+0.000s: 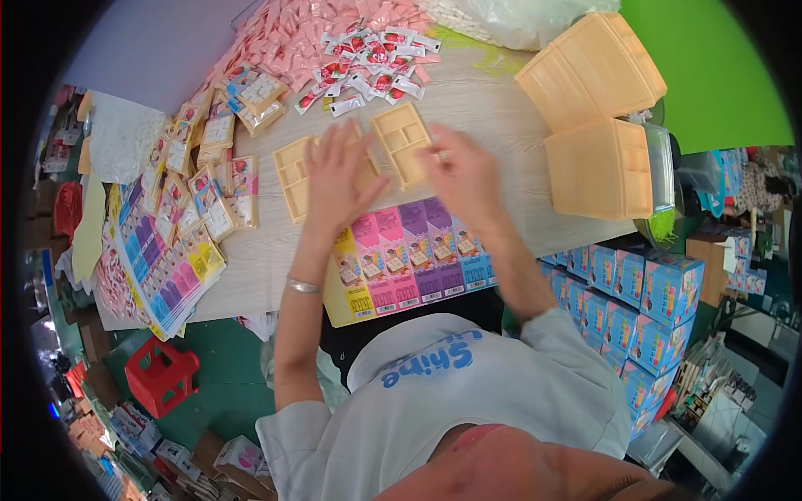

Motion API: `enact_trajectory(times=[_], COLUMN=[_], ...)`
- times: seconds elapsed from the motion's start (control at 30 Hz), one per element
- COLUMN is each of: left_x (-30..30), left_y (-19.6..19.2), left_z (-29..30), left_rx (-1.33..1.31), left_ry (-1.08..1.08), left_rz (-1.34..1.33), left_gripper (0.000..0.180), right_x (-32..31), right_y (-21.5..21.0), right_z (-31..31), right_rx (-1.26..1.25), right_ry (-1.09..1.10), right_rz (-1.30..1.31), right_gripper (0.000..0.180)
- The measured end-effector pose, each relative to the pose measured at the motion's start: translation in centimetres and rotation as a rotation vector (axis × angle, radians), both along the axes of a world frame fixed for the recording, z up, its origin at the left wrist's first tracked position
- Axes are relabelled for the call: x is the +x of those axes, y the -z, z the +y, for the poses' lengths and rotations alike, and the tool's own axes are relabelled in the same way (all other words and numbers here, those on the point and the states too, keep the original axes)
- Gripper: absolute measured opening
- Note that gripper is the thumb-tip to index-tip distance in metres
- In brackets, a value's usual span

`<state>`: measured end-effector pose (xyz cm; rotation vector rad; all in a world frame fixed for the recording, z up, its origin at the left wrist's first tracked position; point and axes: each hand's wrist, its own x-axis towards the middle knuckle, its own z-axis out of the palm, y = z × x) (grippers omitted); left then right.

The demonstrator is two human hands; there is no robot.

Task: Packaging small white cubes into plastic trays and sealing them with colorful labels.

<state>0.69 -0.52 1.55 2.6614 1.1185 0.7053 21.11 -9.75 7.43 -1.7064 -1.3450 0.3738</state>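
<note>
My left hand (pixel 338 171) lies palm down with its fingers spread over shallow cream plastic trays with compartments. One tray (pixel 291 179) shows to its left, and part of another (pixel 368 174) shows under and beside the fingers. A third tray (pixel 399 142) stands between my hands, its compartments bare. At that tray's right edge is my right hand (pixel 462 171), blurred, its fingers seemingly curled; whether they hold anything cannot be made out. Nearer to me lies a printed card sheet (pixel 409 259) in yellow, pink, purple and blue panels.
Strawberry-print sachets (pixel 376 63) and a heap of pink sachets (pixel 284 37) lie at the back. Filled packs (pixel 209 196) and printed sheets (pixel 167 263) are at left. Stacks of cream trays (pixel 593 171) stand at right. Blue boxes (pixel 618 292) and a red stool (pixel 163 376) are below.
</note>
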Motion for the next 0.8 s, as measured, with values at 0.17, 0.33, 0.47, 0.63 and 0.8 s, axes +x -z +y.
enact_trajectory(times=[0.17,0.33,0.47,0.63,0.8], left_x=[5.0,5.1,4.7,3.8,2.8], left_y=[1.3,2.3,2.7,2.9,2.7], left_z=[-1.3,-0.8,-0.6,-0.4,-0.4], left_rx=[-0.042,-0.056,-0.062,-0.050,-0.062], left_ry=[-0.026,-0.016,0.007,0.045,0.060], left_rz=[0.112,0.117,0.072,0.098,0.103], left_gripper=[0.070,0.063,0.059,0.059,0.058], right_x=[11.1,14.7,15.8,15.5,5.6], right_y=[-10.0,-10.9,-10.0,-10.3,-6.7], right_z=[-9.3,-12.3,-12.1,-11.8,-7.6], right_rx=[0.108,-0.198,-0.053,0.248,0.124], right_ry=[0.673,0.530,0.527,0.593,0.236], right_rz=[-0.528,-0.560,-0.569,-0.884,-0.531], right_gripper=[0.016,0.012,0.009,0.004,0.007])
